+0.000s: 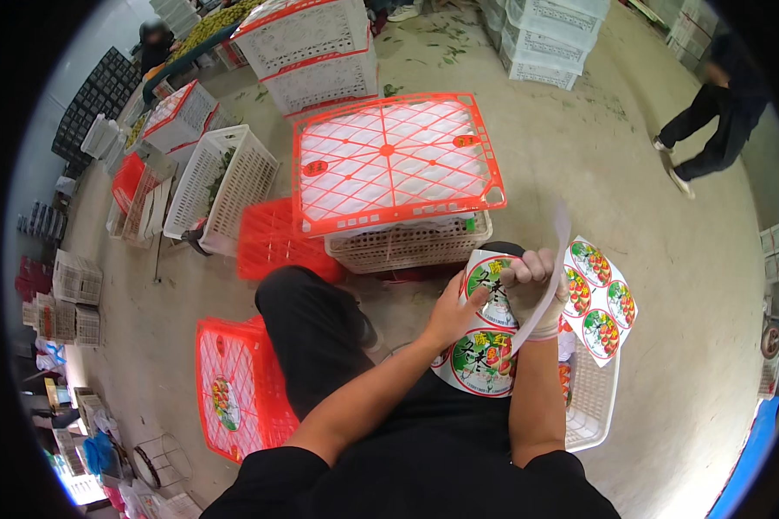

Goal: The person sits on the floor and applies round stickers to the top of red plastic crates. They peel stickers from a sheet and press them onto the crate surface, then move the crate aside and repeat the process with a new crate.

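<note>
My left hand is bare and pinches the left edge of a sheet of round fruit stickers over my lap. On my right hand is a pale glove; its fingers are curled at the sheet's upper right, around a thin white strip that curves upward, blurred at its top. Whether the strip is backing paper cannot be told. Before my knees, a red plastic lid with white padding under its lattice lies on a cream perforated crate. Another sticker sheet rests by a white basket at my right.
Red lids lie left of the crate, and more stand stacked beside my left leg. A white crate holds leaves. Tall crate stacks rise ahead. One person is at the upper right, another at the upper left.
</note>
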Tool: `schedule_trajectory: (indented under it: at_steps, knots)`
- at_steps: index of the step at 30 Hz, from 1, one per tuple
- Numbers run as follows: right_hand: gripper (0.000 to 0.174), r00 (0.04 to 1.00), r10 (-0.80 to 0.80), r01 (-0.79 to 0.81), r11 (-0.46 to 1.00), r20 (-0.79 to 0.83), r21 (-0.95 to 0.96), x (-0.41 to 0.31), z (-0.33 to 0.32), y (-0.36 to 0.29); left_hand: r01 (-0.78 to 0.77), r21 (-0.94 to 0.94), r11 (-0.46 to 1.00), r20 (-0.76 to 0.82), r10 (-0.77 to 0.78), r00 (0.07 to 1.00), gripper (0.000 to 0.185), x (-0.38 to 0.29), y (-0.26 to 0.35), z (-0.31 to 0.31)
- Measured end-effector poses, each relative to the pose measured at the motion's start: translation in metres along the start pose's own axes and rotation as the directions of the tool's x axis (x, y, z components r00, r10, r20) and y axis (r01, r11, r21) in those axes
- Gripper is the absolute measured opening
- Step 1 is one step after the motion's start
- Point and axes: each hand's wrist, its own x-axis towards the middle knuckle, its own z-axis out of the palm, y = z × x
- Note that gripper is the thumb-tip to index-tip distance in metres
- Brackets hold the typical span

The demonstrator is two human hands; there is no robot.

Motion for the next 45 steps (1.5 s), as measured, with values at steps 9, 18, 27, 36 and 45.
schedule_trajectory:
  at_steps: [9,18,27,36,45]
  knots:
    - [0.038,0.999,-0.043,0.043,0.982,0.001,-0.184,-0.007,-0.001,-0.018,-0.112,0.386,0.916,-0.195,0.199,0.96,0.04,-0.007,0.013,0.023]
    - [0.039,0.999,-0.022,0.028,0.985,0.033,-0.172,-0.006,-0.003,-0.02,-0.278,0.411,0.868,-0.148,0.365,0.919,0.03,0.005,0.003,0.009]
    - [0.04,1.0,-0.017,0.014,0.978,-0.016,-0.208,-0.005,0.001,-0.02,0.001,0.03,1.0,-0.1,0.002,0.995,0.035,0.038,-0.035,-0.017]
    - [0.04,0.998,-0.04,0.026,0.973,-0.057,-0.228,-0.016,0.0,-0.021,0.308,-0.616,0.725,0.304,-0.142,0.942,0.039,0.001,-0.066,-0.032]
    - [0.038,0.999,-0.022,0.014,0.981,-0.039,-0.196,-0.011,0.004,-0.02,0.399,-0.35,0.847,0.333,-0.286,0.899,0.062,0.032,-0.082,-0.085]
